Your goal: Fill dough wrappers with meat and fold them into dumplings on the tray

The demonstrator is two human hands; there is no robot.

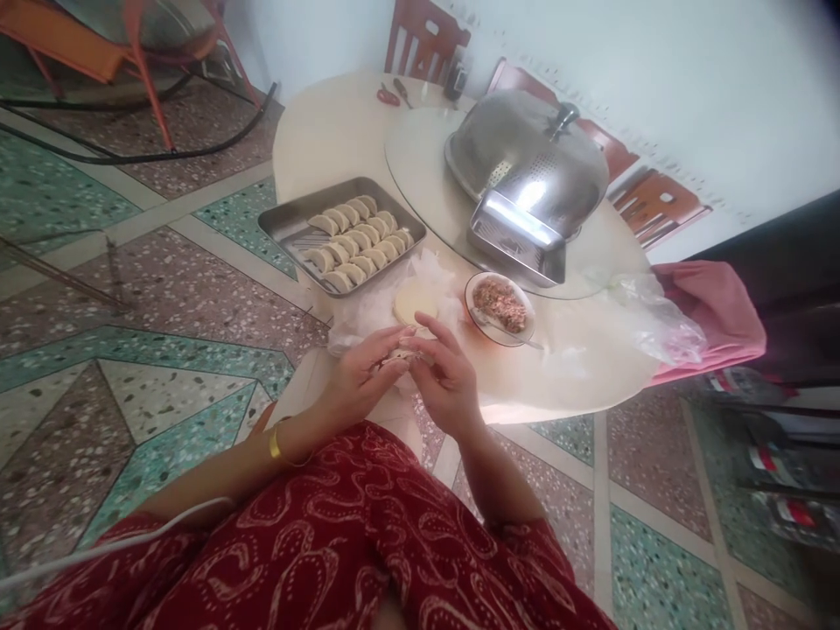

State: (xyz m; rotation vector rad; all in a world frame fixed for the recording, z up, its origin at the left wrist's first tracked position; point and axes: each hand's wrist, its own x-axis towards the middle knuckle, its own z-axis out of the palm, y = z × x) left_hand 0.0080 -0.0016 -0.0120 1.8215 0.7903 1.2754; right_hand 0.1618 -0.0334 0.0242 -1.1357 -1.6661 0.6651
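Observation:
Close to the table's near edge, my left hand (367, 372) and my right hand (447, 376) meet with their fingers pinched around a pale dumpling (397, 355), mostly hidden by the fingers. Just beyond them a stack of round dumpling wrappers (416, 304) lies on a crumpled clear plastic bag (367, 317). Right of the wrappers sits a bowl (470, 308) of minced meat filling (502, 302), with a spoon (525, 339) resting in it. A metal tray (279, 222) at the left holds several folded dumplings (360, 238) in rows.
A glass turntable (420, 162) on the round table (315, 122) carries a large domed metal lid (518, 140) and an empty-looking metal tray (515, 238). Scissors (388, 94) and a dark bottle (455, 80) stand farther back. A plastic bag (662, 324) and pink cloth (715, 315) are at right.

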